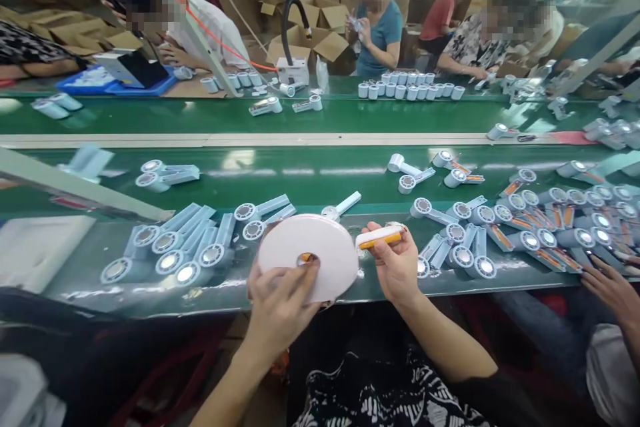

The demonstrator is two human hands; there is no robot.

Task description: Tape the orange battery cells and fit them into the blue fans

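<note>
My left hand (280, 297) grips a wide, flat white roll of tape (310, 237), its fingers lying across the face near the centre hole. Something orange shows inside that hole. In my right hand (397, 267), just right of the roll, an orange cylindrical battery (381, 241) with a white strip along its top is pinched between thumb and fingers. Behind the roll lies a light-blue fan body (347, 203) with a round head and a straight handle. More such fan bodies (170, 240) lie in a group to the left.
Many fan bodies (530, 213) crowd the bench at right, several with orange inside their handles. A co-worker's hand (607, 283) reaches in there. Beyond the green conveyor (310, 173), other people work beside rows of round parts (410, 90). A slanted metal post (85, 183) stands at left.
</note>
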